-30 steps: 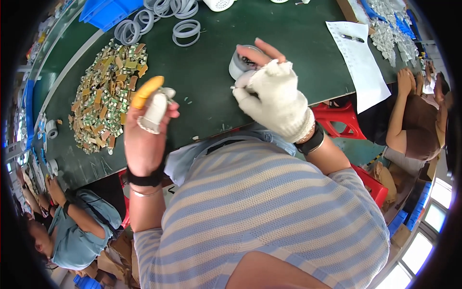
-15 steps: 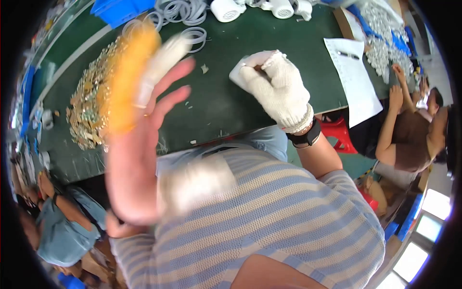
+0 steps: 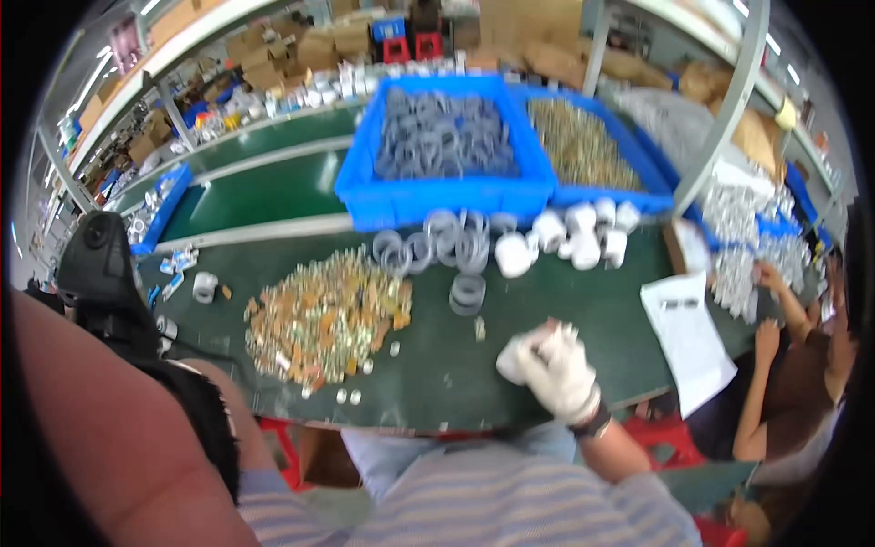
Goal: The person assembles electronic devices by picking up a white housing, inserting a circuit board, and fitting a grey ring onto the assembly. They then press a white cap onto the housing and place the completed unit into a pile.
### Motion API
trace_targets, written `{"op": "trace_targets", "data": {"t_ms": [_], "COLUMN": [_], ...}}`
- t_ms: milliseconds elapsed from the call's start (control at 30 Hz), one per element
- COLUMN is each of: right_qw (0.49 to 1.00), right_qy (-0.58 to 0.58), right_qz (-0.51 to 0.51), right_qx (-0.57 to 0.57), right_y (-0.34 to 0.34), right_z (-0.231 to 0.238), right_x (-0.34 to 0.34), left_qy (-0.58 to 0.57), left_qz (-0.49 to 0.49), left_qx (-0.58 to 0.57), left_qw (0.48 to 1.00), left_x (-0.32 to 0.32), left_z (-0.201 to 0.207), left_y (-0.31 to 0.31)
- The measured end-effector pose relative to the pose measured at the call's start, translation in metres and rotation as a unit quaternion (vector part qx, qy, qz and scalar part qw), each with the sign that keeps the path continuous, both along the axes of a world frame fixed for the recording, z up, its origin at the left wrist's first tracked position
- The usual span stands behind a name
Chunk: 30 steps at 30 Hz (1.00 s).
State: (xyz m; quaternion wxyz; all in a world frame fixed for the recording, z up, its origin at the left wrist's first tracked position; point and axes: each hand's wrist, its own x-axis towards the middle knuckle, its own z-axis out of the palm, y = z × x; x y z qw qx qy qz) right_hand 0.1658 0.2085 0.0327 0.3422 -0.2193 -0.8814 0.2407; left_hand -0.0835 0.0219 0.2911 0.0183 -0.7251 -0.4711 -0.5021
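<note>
My right hand (image 3: 558, 374), in a white knit glove with bare fingertips, is closed over the front of the green tabletop. Its fingers curl around a smooth white piece (image 3: 510, 363), mostly covered, whose kind I cannot make out. My left arm (image 3: 118, 438) is raised very close at the lower left; its hand and fingers lie outside the picture. A black device (image 3: 96, 260) on a strap sits against that arm. Left of my right hand lies a heap of small brass-coloured metal pieces (image 3: 319, 319). A small loose piece (image 3: 480, 328) and two stacked translucent rings (image 3: 468, 294) are nearer.
Behind stand a blue bin (image 3: 447, 193) of grey rings and a blue tray (image 3: 606, 194) of metal pieces. White plastic housings (image 3: 583, 239) and loose rings (image 3: 442, 235) line the table's back. A paper sheet (image 3: 688, 342) overhangs the right edge, near another person's hands (image 3: 770, 319).
The view has tilted up, showing the bins and shelves behind. My left hand has left the picture, its arm now close at lower left. My right hand keeps its grip on the white piece.
</note>
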Motion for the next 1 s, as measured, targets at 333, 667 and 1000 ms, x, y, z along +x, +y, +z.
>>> {"op": "trace_targets", "data": {"t_ms": [333,667,1000], "right_qw": [0.999,0.994,0.997], "right_qy": [-0.006,-0.032,0.071], "right_qz": [0.003,0.078,0.006], "right_qx": [0.033,-0.066,0.011], "right_y": [0.011,-0.012,-0.006], "right_z": [0.018,0.006,0.010], "right_x": [-0.019,0.019,-0.008], "left_qy": [0.095,0.277,0.268], "left_qz": [0.060,0.162,0.184], "left_qx": [0.070,0.270,0.217], "left_qw": [0.991,0.908,0.920], "left_x": [-0.005,0.010,0.000], "left_z": [0.041,0.123,0.074], "left_y": [-0.018,-0.066,-0.052]}}
